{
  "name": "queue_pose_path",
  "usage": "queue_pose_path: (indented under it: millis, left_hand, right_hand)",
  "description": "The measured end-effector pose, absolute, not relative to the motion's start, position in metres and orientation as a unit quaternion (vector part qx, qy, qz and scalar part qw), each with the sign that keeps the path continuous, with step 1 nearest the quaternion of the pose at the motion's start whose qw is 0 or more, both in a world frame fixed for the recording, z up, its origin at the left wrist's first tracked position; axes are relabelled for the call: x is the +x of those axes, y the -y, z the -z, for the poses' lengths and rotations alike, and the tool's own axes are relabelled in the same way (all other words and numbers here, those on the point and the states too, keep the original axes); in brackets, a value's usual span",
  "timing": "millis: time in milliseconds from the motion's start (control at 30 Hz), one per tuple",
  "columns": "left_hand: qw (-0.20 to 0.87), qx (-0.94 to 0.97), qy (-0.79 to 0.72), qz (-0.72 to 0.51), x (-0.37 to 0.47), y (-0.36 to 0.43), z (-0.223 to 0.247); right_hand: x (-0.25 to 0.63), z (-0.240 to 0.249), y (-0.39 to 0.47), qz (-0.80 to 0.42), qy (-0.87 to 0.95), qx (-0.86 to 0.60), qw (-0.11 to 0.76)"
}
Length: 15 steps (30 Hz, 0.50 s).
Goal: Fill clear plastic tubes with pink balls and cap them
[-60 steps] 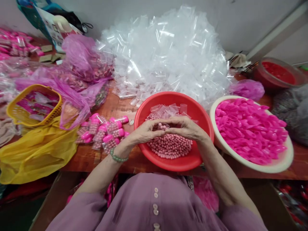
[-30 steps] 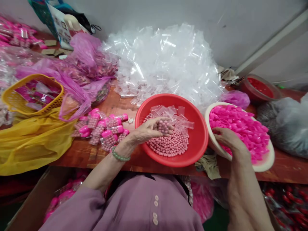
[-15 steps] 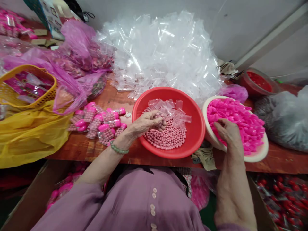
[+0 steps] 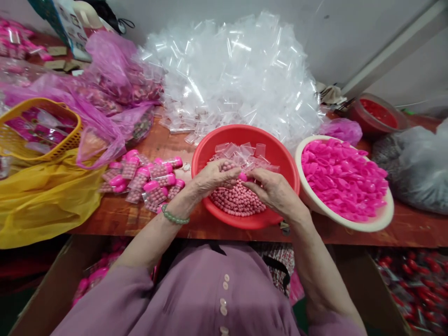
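Note:
Over the red basin (image 4: pixel 283 205), my left hand (image 4: pixel 217 176) is closed round a small clear tube of pink beads (image 4: pixel 229 165), partly hidden by the fingers. My right hand (image 4: pixel 275 190) pinches a bright pink cap (image 4: pixel 242 176) at the tube's open end; whether the cap sits on it I cannot tell. Loose pink beads (image 4: pixel 241 200) fill the bottom of the basin, with clear empty tubes (image 4: pixel 241 151) lying on top at the back. To the right, a cream basin (image 4: pixel 387 217) holds a heap of pink caps (image 4: pixel 345 182).
Capped bead tubes (image 4: pixel 150 179) lie left of the red basin. A large pile of clear tubes (image 4: pixel 231 74) rises behind it. Far left are a yellow basket (image 4: pixel 75 135) and a yellow bag (image 4: pixel 49 200). A clear bag (image 4: pixel 416 168) stands far right.
My right hand has come left from the cream basin to the red one, bringing a pink cap to the tube. My left hand has stayed nearly in place.

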<state>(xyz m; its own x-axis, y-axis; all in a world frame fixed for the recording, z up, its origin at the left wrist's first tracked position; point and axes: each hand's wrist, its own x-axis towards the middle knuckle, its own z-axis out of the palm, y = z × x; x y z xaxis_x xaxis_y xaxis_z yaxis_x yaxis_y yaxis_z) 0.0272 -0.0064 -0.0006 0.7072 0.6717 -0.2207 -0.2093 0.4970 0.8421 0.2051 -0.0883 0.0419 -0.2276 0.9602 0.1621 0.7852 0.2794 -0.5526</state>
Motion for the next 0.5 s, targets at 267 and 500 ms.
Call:
queue_pose_path:
  millis: [267,500]
  left_hand:
    - [0.830,0.403,-0.267,-0.278,0.027,0.005,0.001]
    - [0.817,0.456,-0.222,-0.276,0.027,0.005,0.009]
  right_hand:
    - [0.202,-0.020,0.089,-0.338,0.596,-0.587,0.431]
    - [0.196,-0.004,0.083,-0.339,0.593,-0.555,0.474]
